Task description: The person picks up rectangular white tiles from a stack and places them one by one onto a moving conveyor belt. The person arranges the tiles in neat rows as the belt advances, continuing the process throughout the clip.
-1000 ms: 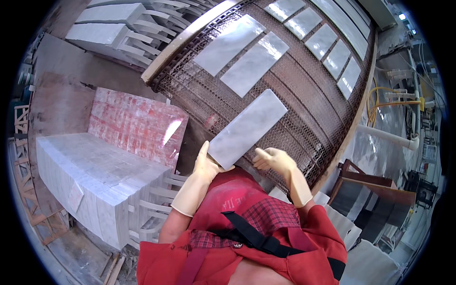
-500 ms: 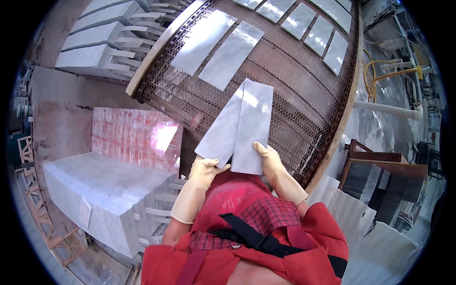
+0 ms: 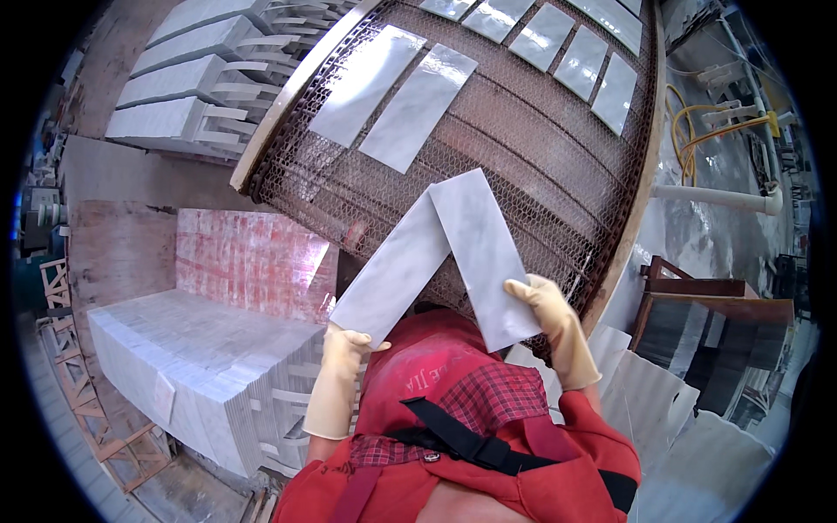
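In the head view, the left hand (image 3: 349,345) is grasping the lower end of one grey-white marble tile (image 3: 391,272), and the right hand (image 3: 545,307) is grasping the lower outer edge of a second marble tile (image 3: 485,260). Both tiles are pointing away from the person over the near end of a wire-mesh conveyor (image 3: 523,131), their far ends overlapping. The right thumb is pressing on top, while the other right fingers are hiding beneath; the left fingers are partly disappearing under their tile. Whether the tiles are touching the mesh is hard to tell. More tiles (image 3: 368,85) are lying on the conveyor, the farthest being cut off by the upper edge.

Pale lettering is showing on the red apron (image 3: 427,344), partly lost in folds.

Compared with half a second ago, the tiles' near ends are standing wider apart, and the right hand is sitting farther to the right.
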`<state>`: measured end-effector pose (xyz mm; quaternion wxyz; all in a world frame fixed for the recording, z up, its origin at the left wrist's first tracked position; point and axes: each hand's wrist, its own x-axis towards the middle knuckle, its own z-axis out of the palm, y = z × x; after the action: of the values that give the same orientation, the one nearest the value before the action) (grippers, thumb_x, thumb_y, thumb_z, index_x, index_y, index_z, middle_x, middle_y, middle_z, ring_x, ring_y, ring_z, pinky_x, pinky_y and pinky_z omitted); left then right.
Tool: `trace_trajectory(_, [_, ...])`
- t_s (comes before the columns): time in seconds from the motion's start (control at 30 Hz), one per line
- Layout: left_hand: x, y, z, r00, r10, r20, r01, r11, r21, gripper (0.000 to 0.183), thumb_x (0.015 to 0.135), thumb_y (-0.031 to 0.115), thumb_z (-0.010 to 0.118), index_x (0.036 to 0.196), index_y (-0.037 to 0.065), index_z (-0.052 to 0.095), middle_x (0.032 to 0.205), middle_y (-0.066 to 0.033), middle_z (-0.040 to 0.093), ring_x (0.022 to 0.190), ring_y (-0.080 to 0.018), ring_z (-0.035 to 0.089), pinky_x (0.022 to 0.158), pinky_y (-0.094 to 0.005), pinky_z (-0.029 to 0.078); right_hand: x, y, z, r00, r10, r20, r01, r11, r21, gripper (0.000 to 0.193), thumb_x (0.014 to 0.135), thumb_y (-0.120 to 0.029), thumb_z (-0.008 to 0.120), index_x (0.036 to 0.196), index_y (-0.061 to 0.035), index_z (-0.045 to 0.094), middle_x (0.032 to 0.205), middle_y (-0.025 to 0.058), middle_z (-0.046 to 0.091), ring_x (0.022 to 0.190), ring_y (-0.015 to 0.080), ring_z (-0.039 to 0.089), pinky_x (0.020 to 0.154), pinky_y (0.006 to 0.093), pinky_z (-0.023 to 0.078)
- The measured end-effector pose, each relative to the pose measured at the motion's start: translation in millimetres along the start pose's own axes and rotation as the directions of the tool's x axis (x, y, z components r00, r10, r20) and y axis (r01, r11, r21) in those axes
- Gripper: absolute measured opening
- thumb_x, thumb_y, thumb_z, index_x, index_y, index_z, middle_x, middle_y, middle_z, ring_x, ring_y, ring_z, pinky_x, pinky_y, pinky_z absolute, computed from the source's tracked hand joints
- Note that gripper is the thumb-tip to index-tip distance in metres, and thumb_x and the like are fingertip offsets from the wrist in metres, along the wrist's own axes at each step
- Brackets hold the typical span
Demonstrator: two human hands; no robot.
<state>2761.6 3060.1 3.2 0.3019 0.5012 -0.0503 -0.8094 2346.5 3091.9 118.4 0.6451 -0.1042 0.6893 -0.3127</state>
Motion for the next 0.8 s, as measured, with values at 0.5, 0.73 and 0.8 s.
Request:
trace_trajectory(0.5, [-50,-36,-21,0.995,-0.061,-0.078,0.052,0.991,-0.12,0.094,0.064,-0.013,0.063,0.154,0.01,0.049,0.149,-0.0176,0.059,0.13,-0.0465,0.062,0.089,-0.0715,0.062,133,-103,53,0.906,-0.41,-0.102,0.422,0.871,0.252,0.046,0.103,-0.022,0.071,0.14,0.0045,0.062,0.133,0.0162,0.07,0.116,0.0255,0.071,0.101,0.0388,0.056])
trace_trajectory(0.73, [-46,-41,-29,0.994,-0.066,-0.087,0.05,0.983,-0.174,0.071,0.085,0.002,0.061,0.154,0.007,0.049,0.153,-0.0212,0.056,0.138,-0.0473,0.056,0.103,-0.0789,0.048,238,-92,64,0.901,-0.42,-0.107,0.417,0.773,0.477,0.038,0.102,-0.012,0.072,0.136,0.0028,0.063,0.128,0.0192,0.072,0.113,0.0335,0.072,0.102,0.0475,0.057])
trace_trajectory(0.8, [-48,-40,-26,0.997,-0.07,-0.012,0.065,0.963,-0.261,0.062,0.097,0.017,0.058,0.157,0.012,0.047,0.158,-0.019,0.052,0.142,-0.0463,0.052,0.106,-0.0808,0.043,233,-93,66,0.908,-0.404,-0.114,0.405,0.771,0.492,0.038,0.103,-0.011,0.071,0.136,0.0039,0.062,0.129,0.0199,0.072,0.114,0.0345,0.072,0.104,0.0496,0.057])
